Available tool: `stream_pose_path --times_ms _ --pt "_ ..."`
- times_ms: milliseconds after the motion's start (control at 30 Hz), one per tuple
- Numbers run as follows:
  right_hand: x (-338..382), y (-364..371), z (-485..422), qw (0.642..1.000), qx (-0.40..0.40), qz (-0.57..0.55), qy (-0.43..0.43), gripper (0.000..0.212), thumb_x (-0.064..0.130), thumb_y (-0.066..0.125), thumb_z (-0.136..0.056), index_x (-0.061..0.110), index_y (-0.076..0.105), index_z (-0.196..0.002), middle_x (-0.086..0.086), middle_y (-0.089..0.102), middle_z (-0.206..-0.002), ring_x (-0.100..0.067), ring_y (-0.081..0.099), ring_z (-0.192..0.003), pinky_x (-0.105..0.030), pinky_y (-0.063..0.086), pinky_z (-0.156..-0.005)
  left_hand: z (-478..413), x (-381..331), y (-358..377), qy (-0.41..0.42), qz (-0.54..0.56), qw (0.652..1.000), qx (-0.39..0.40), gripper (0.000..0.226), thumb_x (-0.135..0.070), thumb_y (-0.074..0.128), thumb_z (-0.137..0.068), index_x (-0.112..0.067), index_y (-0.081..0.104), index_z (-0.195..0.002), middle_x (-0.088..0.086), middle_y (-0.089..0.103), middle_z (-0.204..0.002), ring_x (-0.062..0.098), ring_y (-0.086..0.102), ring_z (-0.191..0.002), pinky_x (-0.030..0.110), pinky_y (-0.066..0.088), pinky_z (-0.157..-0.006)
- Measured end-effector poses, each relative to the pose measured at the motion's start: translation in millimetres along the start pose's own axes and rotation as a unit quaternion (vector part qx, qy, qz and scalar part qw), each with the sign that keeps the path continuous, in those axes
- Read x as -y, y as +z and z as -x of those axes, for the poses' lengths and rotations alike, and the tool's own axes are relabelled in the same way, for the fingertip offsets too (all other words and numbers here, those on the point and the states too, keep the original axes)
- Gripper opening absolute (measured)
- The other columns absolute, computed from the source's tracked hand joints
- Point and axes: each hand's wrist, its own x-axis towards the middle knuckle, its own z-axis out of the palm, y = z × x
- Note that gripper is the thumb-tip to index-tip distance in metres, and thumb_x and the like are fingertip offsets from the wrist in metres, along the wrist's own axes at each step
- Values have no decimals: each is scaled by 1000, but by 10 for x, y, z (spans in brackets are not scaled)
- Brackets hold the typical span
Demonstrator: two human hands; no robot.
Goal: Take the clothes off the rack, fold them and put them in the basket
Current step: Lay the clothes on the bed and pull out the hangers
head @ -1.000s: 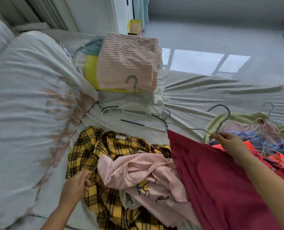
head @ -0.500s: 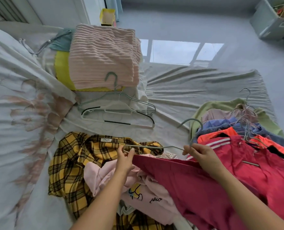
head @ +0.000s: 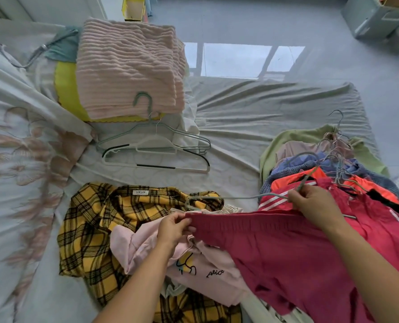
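Observation:
A dark red garment (head: 294, 248) with an elastic waistband stretches across the lower right of the bed. My left hand (head: 174, 227) pinches the left end of its waistband. My right hand (head: 314, 203) grips the neck of a grey wire hanger (head: 240, 197) that lies along the garment's top edge. Under the red cloth lie a pale pink printed shirt (head: 161, 250) and a yellow plaid shirt (head: 96, 229). A pile of clothes on hangers (head: 333, 164) sits at the right. Folded clothes topped by a pink ribbed piece (head: 128, 68) are stacked at the back.
Several empty hangers (head: 156, 150) lie on the sheet in front of the folded stack. A flowered white duvet (head: 12, 141) covers the left. A grey storage box (head: 375, 17) stands on the floor at the top right. Bare grey sheet (head: 263, 108) lies beyond the piles.
My left hand left the plaid shirt and came up to pinch the red waistband. The hanger has come away from the garment's left end. The view tilted down and left.

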Motion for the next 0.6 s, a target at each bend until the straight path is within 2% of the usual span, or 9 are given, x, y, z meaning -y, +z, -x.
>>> stream_pose_path --times_ms 100,167,233,267,333,400,433,500,600 --pt "-48 -130 -84 969 -12 -244 46 32 11 49 -93 7 58 -63 -7 56 -57 -10 55 -49 -18 43 -45 13 93 -117 -20 -21 1000 -7 15 6 52 -89 -5 60 -82 4 63 -50 10 62 -46 24 55 -50" --pt "-7 -137 -113 937 3 -346 46 33 12 45 -96 7 55 -65 1 53 -49 -3 45 -39 -13 35 -39 62 191 -154 -42 -81 996 22 11 4 51 -90 -3 59 -88 6 65 -59 9 63 -50 22 54 -52" --pt "115 -17 -125 926 10 -376 36 32 13 45 -97 10 53 -65 6 48 -42 0 39 -38 -12 31 -39 147 235 -122 -9 -190 980 54 19 -2 53 -90 -5 54 -109 6 66 -88 11 65 -71 25 55 -66" --pt "203 86 -104 929 15 -368 26 32 12 46 -97 11 52 -65 7 46 -43 1 38 -38 -11 31 -40 185 217 -93 40 -238 970 40 30 -7 55 -90 -8 49 -119 2 60 -103 11 62 -83 27 53 -74" --pt "413 361 -1 950 43 -307 -20 32 12 48 -96 15 53 -65 9 47 -49 2 42 -41 -13 34 -48 273 32 -24 161 -250 954 -39 39 -20 59 -90 -15 43 -126 -6 50 -111 9 55 -90 27 50 -78" --pt "622 699 126 963 105 -233 -81 30 13 51 -95 21 55 -67 8 49 -56 4 46 -47 -18 36 -56 325 -248 29 186 -156 970 -26 37 -29 62 -87 -17 49 -120 -4 57 -101 9 58 -79 23 50 -69" --pt "731 869 191 961 148 -204 -110 26 14 52 -94 22 58 -70 9 52 -61 4 49 -54 -20 38 -59 352 -393 59 141 -68 987 27 33 -30 62 -84 -14 55 -113 -2 61 -91 8 58 -67 19 48 -58" --pt "956 1158 286 946 208 -179 -170 14 13 53 -94 15 64 -85 5 59 -76 -3 53 -70 -24 43 -68 368 -566 79 52 88 990 99 22 -25 60 -86 -7 63 -98 -1 62 -68 8 51 -51 15 38 -44" --pt "1206 1332 287 924 247 -225 -186 13 13 57 -92 15 58 -105 4 61 -92 -9 57 -85 -24 46 -80 224 -696 -57 31 202 977 53 22 -16 49 -94 -3 62 -83 1 65 -57 10 59 -50 17 46 -45"
